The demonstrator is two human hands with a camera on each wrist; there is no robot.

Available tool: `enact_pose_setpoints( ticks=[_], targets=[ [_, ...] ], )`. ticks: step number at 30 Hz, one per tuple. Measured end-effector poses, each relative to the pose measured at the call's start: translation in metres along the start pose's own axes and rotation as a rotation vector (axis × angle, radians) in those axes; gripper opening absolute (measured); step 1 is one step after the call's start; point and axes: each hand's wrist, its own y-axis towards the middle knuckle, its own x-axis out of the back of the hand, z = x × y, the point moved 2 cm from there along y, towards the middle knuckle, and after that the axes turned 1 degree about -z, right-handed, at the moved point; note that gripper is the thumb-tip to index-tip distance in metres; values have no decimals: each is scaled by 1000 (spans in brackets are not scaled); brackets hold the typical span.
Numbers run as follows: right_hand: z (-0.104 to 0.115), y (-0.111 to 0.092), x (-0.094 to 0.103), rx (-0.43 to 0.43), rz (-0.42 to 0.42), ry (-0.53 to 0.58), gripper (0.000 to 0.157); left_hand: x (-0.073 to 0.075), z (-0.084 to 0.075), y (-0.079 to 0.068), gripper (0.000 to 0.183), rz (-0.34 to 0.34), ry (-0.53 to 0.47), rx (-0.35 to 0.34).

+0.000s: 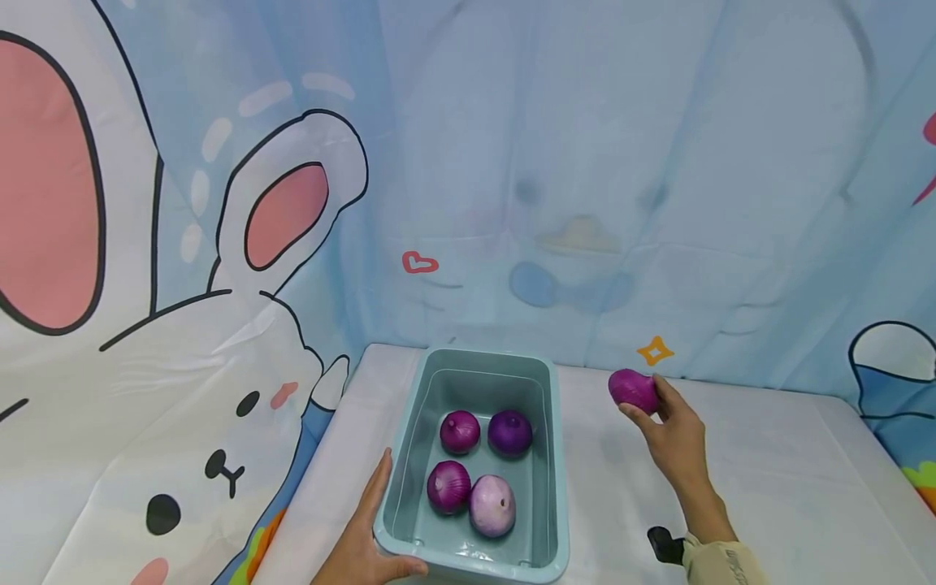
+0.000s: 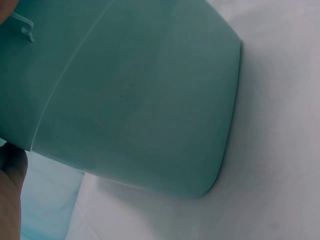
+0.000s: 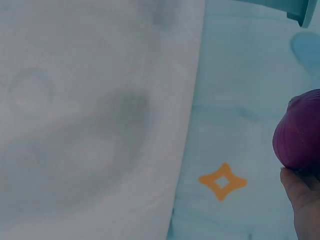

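In the head view my right hand (image 1: 676,443) holds a red onion (image 1: 633,391) between thumb and fingers, above the table to the right of a blue-green plastic bin (image 1: 561,487). The right wrist view catches this onion (image 3: 300,132) at its right edge, with a fingertip against its underside. My left hand (image 1: 366,528) grips the bin's near left corner, fingers along the left side and thumb at the front. Inside the bin lie several onions: two purple ones at the back, a striped purple one (image 1: 448,487) and a paler one (image 1: 492,505) nearer me, side by side.
A white cloth covers the table (image 1: 790,463). Behind it hangs a light blue printed curtain (image 1: 468,162), with a large cartoon rabbit (image 1: 219,390) on the left. A small black object (image 1: 664,544) shows beside my right sleeve (image 1: 724,563).
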Motion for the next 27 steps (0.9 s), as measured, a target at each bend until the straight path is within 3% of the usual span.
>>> enact_pose_setpoints(
  ticks=[18,27],
  targets=[
    [49,24,-37,137,70,135,75,0,0,0,121,-18,2,46],
    [64,30,-49,191,105,177,74,-1,-2,-1,121,-5,4,8]
  ],
)
